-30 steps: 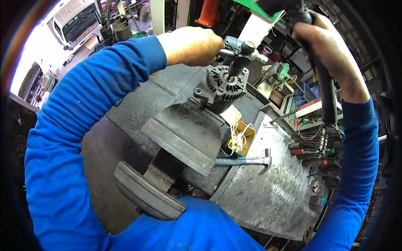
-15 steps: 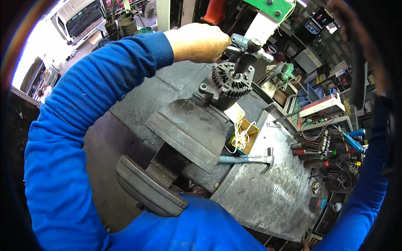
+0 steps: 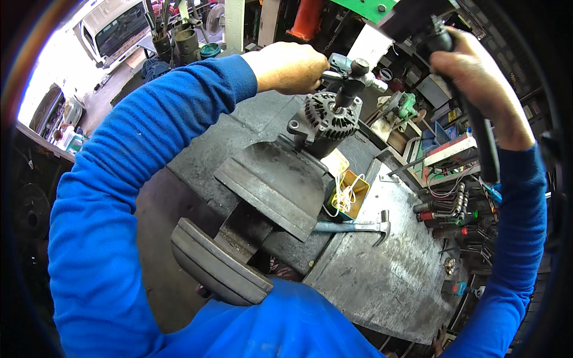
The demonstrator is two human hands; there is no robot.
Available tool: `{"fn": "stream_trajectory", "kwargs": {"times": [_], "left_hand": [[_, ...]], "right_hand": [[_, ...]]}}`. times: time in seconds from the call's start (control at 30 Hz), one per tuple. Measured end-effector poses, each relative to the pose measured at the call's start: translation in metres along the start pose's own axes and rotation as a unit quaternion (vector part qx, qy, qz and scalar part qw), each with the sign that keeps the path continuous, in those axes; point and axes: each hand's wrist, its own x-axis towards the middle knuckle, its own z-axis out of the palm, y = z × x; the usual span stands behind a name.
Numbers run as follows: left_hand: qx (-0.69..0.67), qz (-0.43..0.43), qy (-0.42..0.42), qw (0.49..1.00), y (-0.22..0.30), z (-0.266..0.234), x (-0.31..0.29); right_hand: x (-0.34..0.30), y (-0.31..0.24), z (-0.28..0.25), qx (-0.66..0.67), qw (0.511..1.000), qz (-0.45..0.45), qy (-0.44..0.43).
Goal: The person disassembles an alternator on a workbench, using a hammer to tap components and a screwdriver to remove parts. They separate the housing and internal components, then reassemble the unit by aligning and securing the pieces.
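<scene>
"State the position of each hand."

"Left hand: closed on the left end of a grey-and-black tool; fingertips hidden. Right hand: raised, gripping a dark long-handled tool, head end up, handle slanting down to the lower right."

"Locate the alternator and give its axis."

"Just beyond the vise, above the worktop. Slotted end faces up; long axis near vertical, top leaning slightly right. The grey-and-black tool's stem meets the slotted end's centre, roughly in line."

"And the claw hammer?"

"Lying crosswise, head to the right."
</scene>
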Motion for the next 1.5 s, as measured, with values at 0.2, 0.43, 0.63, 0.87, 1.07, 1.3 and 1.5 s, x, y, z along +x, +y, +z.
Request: {"fn": "stream_trajectory", "kwargs": {"times": [0.2, 0.43, 0.63, 0.87, 1.07, 1.3, 1.5], "left_hand": [[0.017, 0.002, 0.020, 1.000, -0.006, 0.008, 0.005], [0.030, -0.002, 0.020, 0.999, -0.003, 0.005, 0.004], [0.039, 0.004, 0.015, 0.999, -0.003, 0.007, 0.003], [0.023, -0.002, 0.018, 1.000, -0.004, 0.008, 0.005], [0.036, 0.002, 0.021, 0.999, 0.003, 0.008, -0.002], [0.045, 0.001, 0.018, 0.999, 0.000, 0.008, 0.000], [0.033, -0.005, 0.002, 0.999, 0.004, 0.012, -0.007]], "right_hand": [[0.030, 0.031, -0.043, -0.023, 0.991, -0.135, -0.005], [0.014, 0.017, 0.049, -0.059, 0.992, -0.024, -0.110], [0.003, -0.011, -0.004, -0.064, 0.995, 0.072, 0.038], [0.028, 0.017, 0.032, -0.292, 0.941, -0.141, -0.100], [-0.010, -0.011, 0.041, -0.113, 0.989, 0.075, -0.057], [-0.005, -0.055, 0.002, -0.041, 0.983, 0.063, 0.166], [0.007, -0.002, 0.063, -0.145, 0.986, 0.045, -0.074]]}}
